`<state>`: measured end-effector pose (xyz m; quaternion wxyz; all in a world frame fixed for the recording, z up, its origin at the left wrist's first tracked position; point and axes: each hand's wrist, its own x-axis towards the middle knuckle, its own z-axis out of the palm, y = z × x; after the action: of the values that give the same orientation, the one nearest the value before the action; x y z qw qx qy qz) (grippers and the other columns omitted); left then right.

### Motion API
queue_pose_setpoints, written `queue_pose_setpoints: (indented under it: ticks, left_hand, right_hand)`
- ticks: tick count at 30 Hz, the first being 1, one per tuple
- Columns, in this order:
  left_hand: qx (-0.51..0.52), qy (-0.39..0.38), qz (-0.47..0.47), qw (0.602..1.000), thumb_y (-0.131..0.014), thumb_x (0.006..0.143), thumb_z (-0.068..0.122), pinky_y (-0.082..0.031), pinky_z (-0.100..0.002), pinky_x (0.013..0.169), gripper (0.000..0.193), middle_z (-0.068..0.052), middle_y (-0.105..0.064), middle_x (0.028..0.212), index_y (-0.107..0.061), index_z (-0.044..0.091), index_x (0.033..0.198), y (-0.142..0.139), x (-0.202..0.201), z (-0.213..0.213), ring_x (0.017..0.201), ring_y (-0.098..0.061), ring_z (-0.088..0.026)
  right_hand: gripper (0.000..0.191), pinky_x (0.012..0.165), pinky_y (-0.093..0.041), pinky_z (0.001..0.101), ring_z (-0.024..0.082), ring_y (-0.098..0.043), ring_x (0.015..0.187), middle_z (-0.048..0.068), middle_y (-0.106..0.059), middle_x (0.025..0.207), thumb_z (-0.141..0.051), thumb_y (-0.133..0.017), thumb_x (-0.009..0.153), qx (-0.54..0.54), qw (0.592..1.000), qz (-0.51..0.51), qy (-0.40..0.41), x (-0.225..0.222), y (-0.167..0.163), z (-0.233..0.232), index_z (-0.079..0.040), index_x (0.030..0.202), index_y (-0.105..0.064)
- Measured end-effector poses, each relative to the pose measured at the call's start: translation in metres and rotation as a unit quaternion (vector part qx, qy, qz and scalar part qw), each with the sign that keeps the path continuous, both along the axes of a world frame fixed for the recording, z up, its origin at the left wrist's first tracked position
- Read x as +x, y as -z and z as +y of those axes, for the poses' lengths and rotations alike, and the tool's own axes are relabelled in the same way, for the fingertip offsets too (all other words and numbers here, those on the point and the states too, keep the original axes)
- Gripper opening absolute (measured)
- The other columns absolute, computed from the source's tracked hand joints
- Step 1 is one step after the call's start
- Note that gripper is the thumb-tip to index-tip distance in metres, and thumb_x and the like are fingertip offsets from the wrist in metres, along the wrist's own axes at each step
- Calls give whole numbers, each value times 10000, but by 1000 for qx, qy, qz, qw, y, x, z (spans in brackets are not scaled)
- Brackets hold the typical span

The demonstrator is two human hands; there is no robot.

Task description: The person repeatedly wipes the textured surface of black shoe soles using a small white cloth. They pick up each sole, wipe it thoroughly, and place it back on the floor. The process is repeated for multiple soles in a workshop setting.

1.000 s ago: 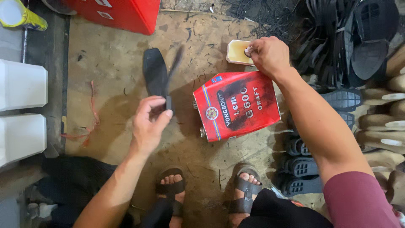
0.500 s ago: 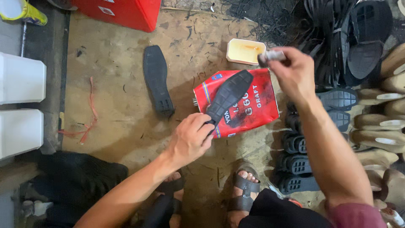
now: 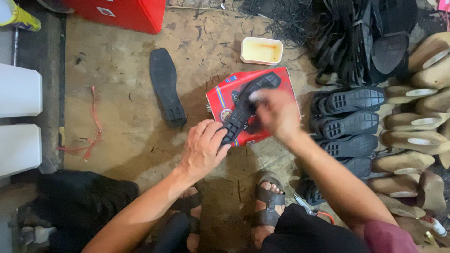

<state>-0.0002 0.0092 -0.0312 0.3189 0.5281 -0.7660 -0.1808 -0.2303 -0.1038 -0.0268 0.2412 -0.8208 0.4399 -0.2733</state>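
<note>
Your right hand [image 3: 276, 115] now down on black sole [image 3: 246, 110], off glue tray [image 3: 261, 50]; blurred, grip unreadable. Left hand [image 3: 204, 147] pinches sole heel.

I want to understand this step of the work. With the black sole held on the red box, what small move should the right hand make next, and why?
Probably a stroke toward the sole's far end. The left hand pins the near end of the black sole on the red box, and the right hand, blurred, is over its middle.

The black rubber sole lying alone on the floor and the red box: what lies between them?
In the head view, only bare stained floor lies between the lone black rubber sole and the red box.
</note>
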Motion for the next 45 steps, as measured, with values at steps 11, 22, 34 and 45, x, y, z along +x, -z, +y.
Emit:
queue_pose_setpoints:
  ticks: [11,22,34,45]
  left_hand:
    - [-13,-13,-6,1000,-833,723,178,-470,-486,973,422,-125,-640,1213,-696,21,1090,13,-2,3,1200,-564,-325]
    - [-13,-11,1,1000,-841,717,166,-467,-481,954,431,-116,-646,1212,-692,19,1095,10,-1,3,1174,-577,-315]
    - [104,-69,165,978,-796,783,87,-569,-403,881,421,-115,-636,1183,-648,36,1174,26,0,9,1020,-671,-278]
    - [381,-140,440,801,-671,857,-64,-629,-312,748,401,-78,-674,996,-583,-11,1245,85,1,13,846,-688,-147]
  right_hand:
    - [215,745,-539,461,347,-669,838,114,-684,905,-30,-718,820,-168,980,106,5,1,-1,-28,-97,1023,-694]
    - [199,781,-531,461,359,-666,899,132,-692,968,-73,-757,913,-145,978,136,62,-33,8,-54,-102,1107,-726]
    - [172,781,-544,429,334,-683,865,106,-726,989,-92,-741,905,-50,994,92,35,-20,3,6,-130,1071,-719]
    - [291,708,-477,438,288,-643,823,78,-718,989,-29,-708,788,-75,988,83,-108,42,-2,45,-75,1075,-702]
